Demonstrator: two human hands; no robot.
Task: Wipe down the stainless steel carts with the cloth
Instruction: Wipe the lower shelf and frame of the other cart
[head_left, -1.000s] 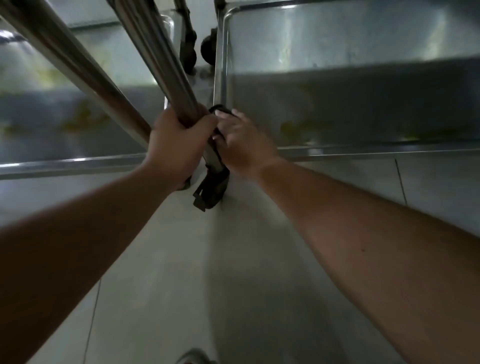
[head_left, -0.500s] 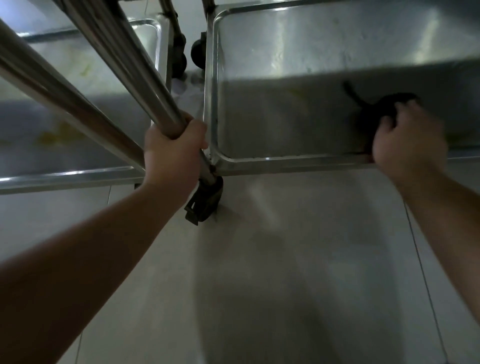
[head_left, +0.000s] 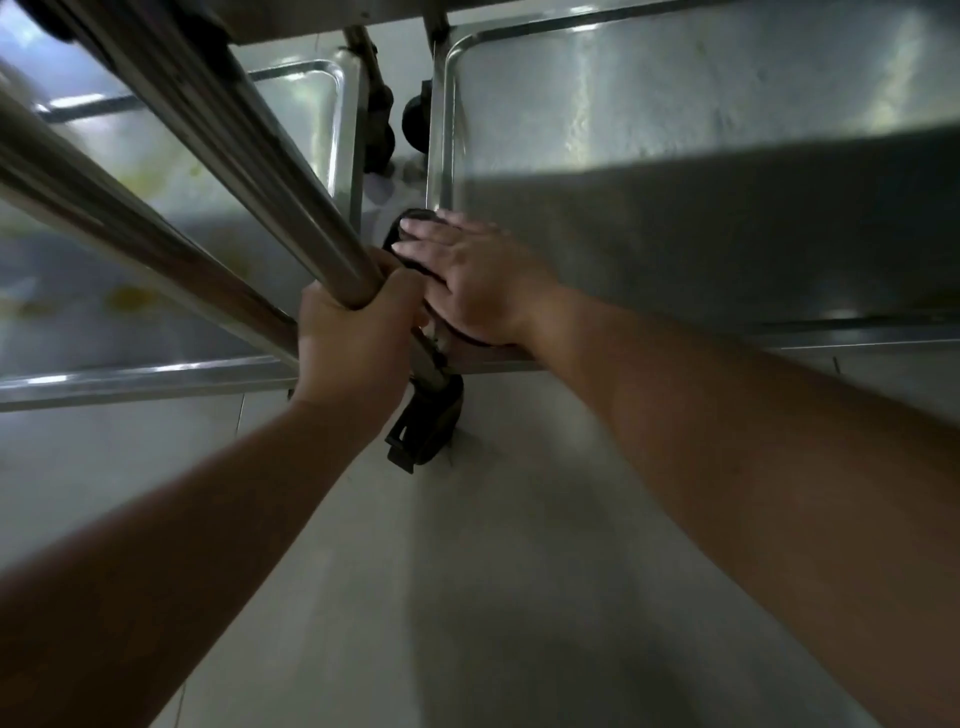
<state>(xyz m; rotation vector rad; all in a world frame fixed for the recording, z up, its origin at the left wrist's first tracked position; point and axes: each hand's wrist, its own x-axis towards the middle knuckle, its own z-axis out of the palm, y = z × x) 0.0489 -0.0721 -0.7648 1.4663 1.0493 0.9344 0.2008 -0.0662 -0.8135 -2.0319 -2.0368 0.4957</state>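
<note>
Two stainless steel carts stand side by side below me. My right hand (head_left: 475, 278) lies flat with straight fingers on a dark cloth (head_left: 408, 224), pressing it onto the near left corner of the right cart's lower shelf (head_left: 701, 228). Only the cloth's edge shows beyond my fingertips. My left hand (head_left: 353, 338) grips the slanted steel upright (head_left: 249, 156) of the right cart, just above its black caster (head_left: 426, 426).
The left cart's lower shelf (head_left: 171, 208) carries yellowish stains. A second steel tube (head_left: 104, 218) slants across it. Two more black casters (head_left: 415, 122) sit in the gap between the carts. Pale tiled floor (head_left: 467, 597) lies under my arms.
My right hand has swept the cloth from the right part of the shelf back to its near left corner, beside my left hand. The left hand keeps its grip on the upright.
</note>
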